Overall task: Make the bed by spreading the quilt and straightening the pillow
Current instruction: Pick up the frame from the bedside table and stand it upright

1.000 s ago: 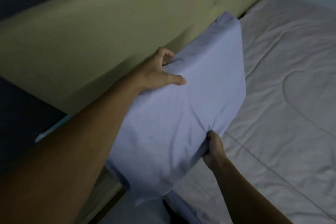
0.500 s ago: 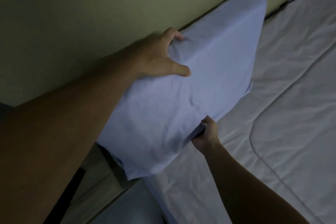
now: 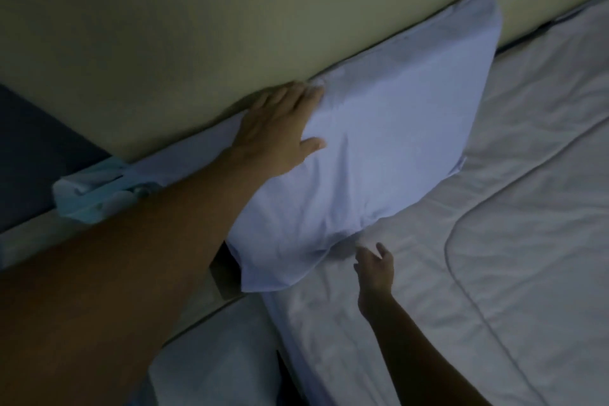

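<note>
A pale blue pillow (image 3: pixel 389 142) leans against the tan padded headboard (image 3: pixel 197 26) at the head of the bed. My left hand (image 3: pixel 280 132) rests flat on the pillow's upper left part, fingers spread, near the seam with the headboard. Just below the pillow's lower edge, my right hand (image 3: pixel 375 267) hovers with fingers apart and holds nothing. The white quilt (image 3: pixel 494 257) lies spread over the mattress to the right, with stitched lines and light wrinkles.
A crumpled light blue cloth (image 3: pixel 95 194) lies at the bed's left corner under the headboard. A dark wall (image 3: pixel 33 148) is at the far left. A white bundle (image 3: pixel 214 359) sits low in front of the mattress edge.
The pillow has gone down against the headboard. My right hand let go of its lower edge and drew back. My left hand went from gripping the top edge to lying flat.
</note>
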### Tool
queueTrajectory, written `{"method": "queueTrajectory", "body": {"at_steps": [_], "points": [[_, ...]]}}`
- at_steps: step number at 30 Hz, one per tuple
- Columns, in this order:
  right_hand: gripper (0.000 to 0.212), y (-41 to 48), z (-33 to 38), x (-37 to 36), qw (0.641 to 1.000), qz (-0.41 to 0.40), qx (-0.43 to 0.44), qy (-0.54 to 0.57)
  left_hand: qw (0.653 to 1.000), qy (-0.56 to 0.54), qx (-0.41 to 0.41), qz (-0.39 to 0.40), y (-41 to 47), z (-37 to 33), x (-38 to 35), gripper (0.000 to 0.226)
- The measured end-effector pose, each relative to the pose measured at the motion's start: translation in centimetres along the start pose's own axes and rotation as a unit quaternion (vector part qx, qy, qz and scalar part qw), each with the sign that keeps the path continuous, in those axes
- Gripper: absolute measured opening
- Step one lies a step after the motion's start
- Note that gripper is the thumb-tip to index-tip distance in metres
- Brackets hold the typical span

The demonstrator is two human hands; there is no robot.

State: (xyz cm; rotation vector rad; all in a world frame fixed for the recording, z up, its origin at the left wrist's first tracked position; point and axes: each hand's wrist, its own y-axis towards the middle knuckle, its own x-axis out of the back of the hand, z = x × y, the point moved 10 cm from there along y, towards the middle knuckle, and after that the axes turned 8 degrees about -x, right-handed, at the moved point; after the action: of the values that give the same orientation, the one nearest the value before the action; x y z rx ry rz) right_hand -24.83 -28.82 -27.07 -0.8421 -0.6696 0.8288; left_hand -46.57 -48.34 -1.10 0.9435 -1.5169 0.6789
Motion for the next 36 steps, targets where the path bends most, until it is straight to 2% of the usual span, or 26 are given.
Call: {"method": "queueTrajectory", "body": {"at_steps": [2, 4, 7, 10, 14, 16, 18, 19, 23, 26, 30, 36], "points": [[0.055, -3.3, -0.5, 0.2, 0.998, 0.004, 0.031, -0.053, 1.0, 0.004, 0.021, -0.007, -4.2, 0.0, 0.5, 0.071], [0.042, -7.1, -0.2, -0.2, 0.989, 0.02, 0.094, -0.113, 0.996, -0.03, 0.083, 0.001, -8.8, 1.1, 1.1, 0.069], [0.029, -13.2, 0.1, -2.2, 0.951, 0.069, 0.216, -0.211, 0.976, -0.094, 0.196, 0.028, -16.2, 3.1, 2.3, 0.062], [0.028, -18.5, -1.0, -4.2, 0.92, 0.127, 0.266, -0.257, 0.95, -0.15, 0.274, 0.009, -23.7, 3.9, 4.8, 0.059], [0.025, -25.8, -1.4, -8.1, 0.861, 0.187, 0.335, -0.335, 0.899, -0.205, 0.372, 0.106, -35.2, 4.5, 4.0, 0.057], [0.031, -29.5, -1.5, -10.4, 0.832, 0.221, 0.349, -0.37, 0.875, -0.236, 0.403, 0.125, -41.1, 4.4, 3.5, 0.055], [0.038, -33.0, -1.6, -12.7, 0.79, 0.242, 0.379, -0.418, 0.857, -0.26, 0.431, 0.114, -46.3, 4.3, 3.6, 0.054], [0.035, -34.4, -1.7, -13.9, 0.768, 0.252, 0.397, -0.434, 0.849, -0.269, 0.444, 0.105, -48.4, 4.3, 3.9, 0.053], [0.036, -38.0, -4.1, -18.1, 0.708, 0.288, 0.41, -0.498, 0.822, -0.283, 0.489, 0.071, -54.3, 5.1, 4.6, 0.051], [0.044, -39.3, -7.3, -21.1, 0.627, 0.308, 0.43, -0.572, 0.802, -0.306, 0.51, 0.057, -56.8, 5.8, 4.2, 0.053], [0.05, -39.3, -10.8, -24.4, 0.54, 0.321, 0.437, -0.644, 0.777, -0.341, 0.528, 0.042, -58.5, 7.0, 2.8, 0.053], [0.058, -34.3, -14.5, -29.8, 0.446, 0.312, 0.398, -0.738, 0.743, -0.366, 0.56, 0.029, -59.6, 10.2, -1.5, 0.048]]}}
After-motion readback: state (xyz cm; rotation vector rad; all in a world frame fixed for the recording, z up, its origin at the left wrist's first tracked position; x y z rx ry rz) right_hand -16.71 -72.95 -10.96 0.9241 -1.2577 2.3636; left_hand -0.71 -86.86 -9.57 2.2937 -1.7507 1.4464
